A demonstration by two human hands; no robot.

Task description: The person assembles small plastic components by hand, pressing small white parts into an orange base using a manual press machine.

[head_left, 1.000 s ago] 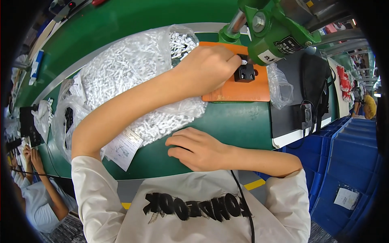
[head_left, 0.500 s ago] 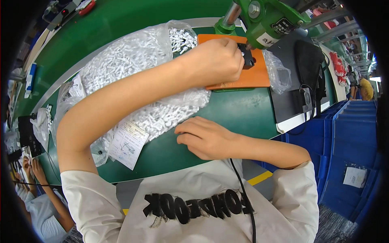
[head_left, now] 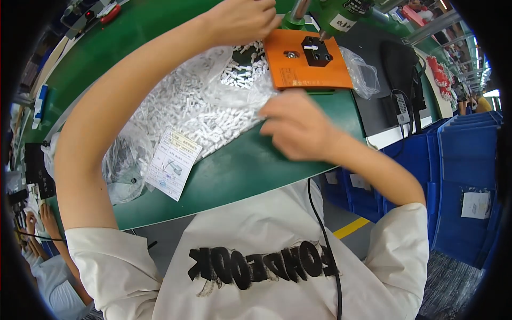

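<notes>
My left hand (head_left: 242, 22) is at the top, just left of the press column, with its fingers curled closed; whatever they hold, if anything, is hidden. Below it, small white plastic parts (head_left: 244, 74) lie loose on the green table. My right hand (head_left: 301, 127) is smeared by motion over the table, fingers bent toward the edge of a clear plastic bag (head_left: 213, 96) full of such parts. An orange plate (head_left: 314, 77) lies beyond the right hand. On it sits a black fixture (head_left: 319, 57) with a white part (head_left: 311, 48) in it, under the green press head (head_left: 341, 16).
A paper label (head_left: 173, 164) lies on the bag's near side. Right of the orange plate are crumpled clear plastic (head_left: 362, 74) and a black bag (head_left: 397, 69) with a cable. Blue crates (head_left: 458, 176) stand at the right. Another person's hand (head_left: 48, 218) shows far left.
My left hand has left the fixture, moving up and left, so the white part there now shows. My right hand has moved up and right, toward the orange plate. The view has shifted slightly.
</notes>
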